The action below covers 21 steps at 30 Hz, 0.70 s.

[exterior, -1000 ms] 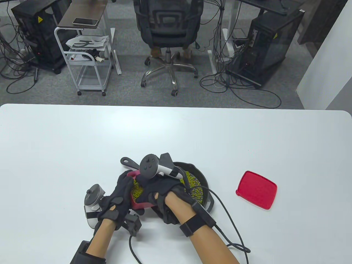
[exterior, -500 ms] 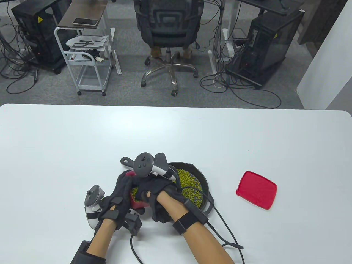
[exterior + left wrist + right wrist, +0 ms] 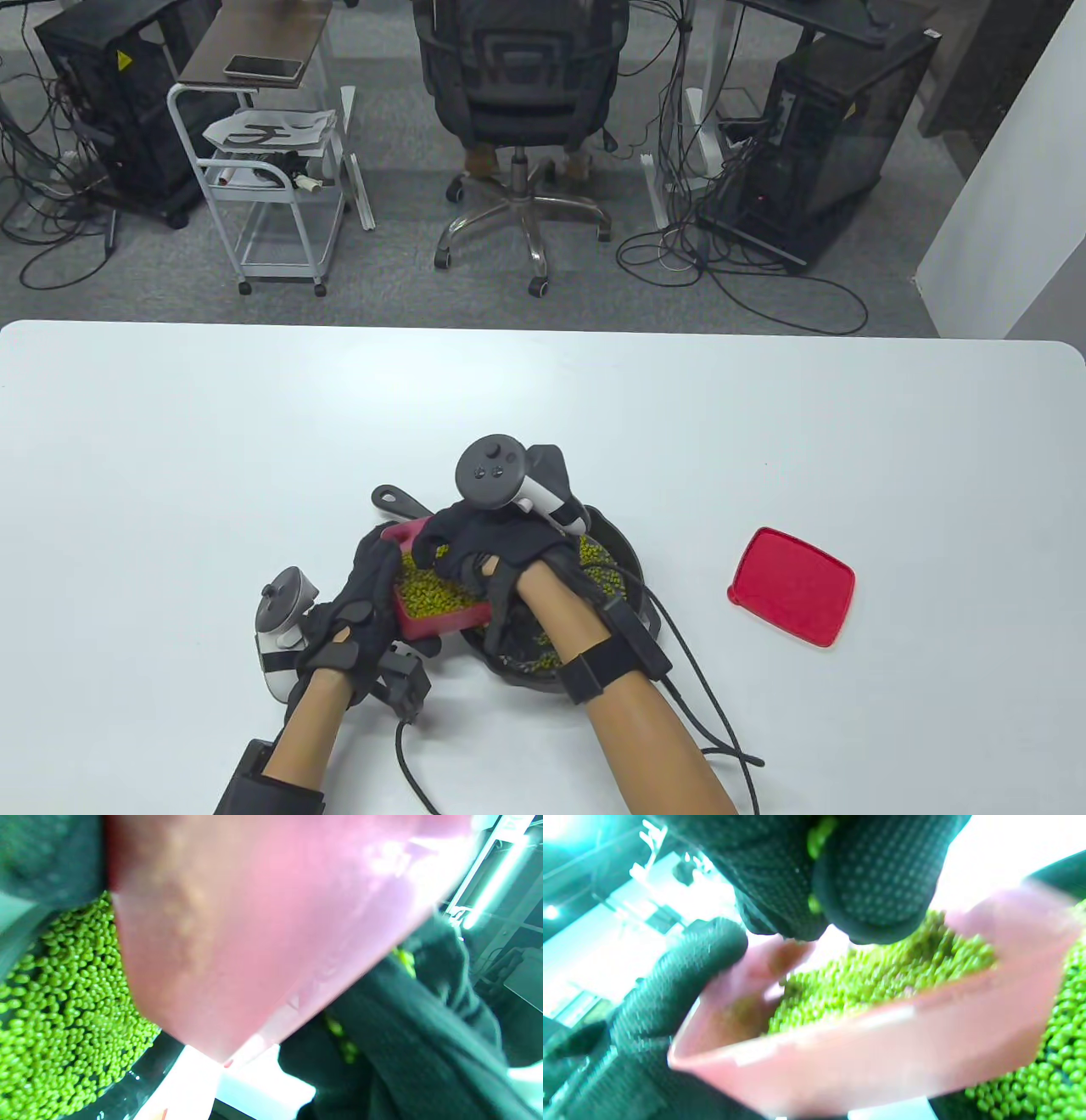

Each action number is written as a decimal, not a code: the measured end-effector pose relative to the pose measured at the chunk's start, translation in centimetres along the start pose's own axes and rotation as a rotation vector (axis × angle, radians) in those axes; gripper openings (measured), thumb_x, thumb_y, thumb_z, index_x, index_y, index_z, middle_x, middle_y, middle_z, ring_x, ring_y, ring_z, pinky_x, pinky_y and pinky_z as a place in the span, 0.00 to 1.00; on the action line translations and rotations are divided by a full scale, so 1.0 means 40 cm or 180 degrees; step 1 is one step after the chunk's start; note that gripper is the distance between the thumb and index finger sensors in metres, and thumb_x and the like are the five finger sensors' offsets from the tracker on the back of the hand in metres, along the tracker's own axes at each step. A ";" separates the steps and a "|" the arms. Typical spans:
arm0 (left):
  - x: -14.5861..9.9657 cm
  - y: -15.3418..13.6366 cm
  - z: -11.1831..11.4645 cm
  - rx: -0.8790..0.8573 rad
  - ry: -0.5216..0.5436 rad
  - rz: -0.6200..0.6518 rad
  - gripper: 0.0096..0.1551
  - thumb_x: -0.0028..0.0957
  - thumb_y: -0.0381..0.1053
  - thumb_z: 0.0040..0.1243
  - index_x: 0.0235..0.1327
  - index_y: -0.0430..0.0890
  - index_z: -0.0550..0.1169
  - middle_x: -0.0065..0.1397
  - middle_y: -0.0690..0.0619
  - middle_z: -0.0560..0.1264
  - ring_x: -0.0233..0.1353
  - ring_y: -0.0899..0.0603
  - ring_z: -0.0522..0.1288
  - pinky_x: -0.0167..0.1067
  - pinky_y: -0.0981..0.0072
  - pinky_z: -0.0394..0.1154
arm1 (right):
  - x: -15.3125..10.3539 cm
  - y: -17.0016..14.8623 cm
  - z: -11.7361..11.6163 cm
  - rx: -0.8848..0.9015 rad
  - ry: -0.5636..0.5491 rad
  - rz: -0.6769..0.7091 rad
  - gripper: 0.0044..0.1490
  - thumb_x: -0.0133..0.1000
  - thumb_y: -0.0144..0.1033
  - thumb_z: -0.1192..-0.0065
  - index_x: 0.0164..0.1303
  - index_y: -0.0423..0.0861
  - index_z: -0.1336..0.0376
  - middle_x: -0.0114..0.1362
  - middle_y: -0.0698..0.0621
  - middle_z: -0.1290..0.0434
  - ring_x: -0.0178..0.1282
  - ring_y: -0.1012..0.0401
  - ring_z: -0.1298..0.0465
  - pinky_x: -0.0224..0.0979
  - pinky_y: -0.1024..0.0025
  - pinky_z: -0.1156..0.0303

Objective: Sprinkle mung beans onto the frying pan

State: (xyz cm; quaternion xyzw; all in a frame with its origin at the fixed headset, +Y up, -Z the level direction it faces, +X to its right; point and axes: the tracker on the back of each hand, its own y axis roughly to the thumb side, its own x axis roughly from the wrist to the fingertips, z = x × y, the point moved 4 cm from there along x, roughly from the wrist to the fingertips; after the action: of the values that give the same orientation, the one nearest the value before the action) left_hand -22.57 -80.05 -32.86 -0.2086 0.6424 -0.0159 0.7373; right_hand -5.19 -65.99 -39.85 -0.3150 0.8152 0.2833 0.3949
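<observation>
Pan [image 3: 638, 567] handle [image 3: 397, 501] points far-left.
Left hand [image 3: 361, 607] grips box [image 3: 428, 594]; right fingers [image 3: 878, 878] pinch beans [image 3: 814, 838] together.

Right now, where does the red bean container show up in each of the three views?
Table view: red container low centre, held by left hand.
Left wrist view: its pink wall fills the upper middle.
Right wrist view: lower centre.
Shared landmark: mung beans in the frying pan.
</observation>
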 end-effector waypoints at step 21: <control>0.000 0.021 -0.031 -0.0186 0.0099 0.0057 0.45 0.51 0.78 0.46 0.78 0.61 0.50 0.77 0.39 0.57 0.57 0.33 0.77 0.34 0.49 0.85 | -0.062 -0.288 -0.062 -0.0357 0.0501 -0.0824 0.23 0.56 0.23 0.27 0.62 0.49 0.29 0.71 0.42 0.27 0.58 0.41 0.21 0.49 0.69 0.14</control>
State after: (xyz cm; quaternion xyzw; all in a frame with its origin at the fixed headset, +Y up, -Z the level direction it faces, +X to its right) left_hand -23.95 -79.64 -33.23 -0.2239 0.6558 0.0062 0.7209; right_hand 3.36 -74.42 -38.94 -0.4602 0.7792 0.2496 0.3448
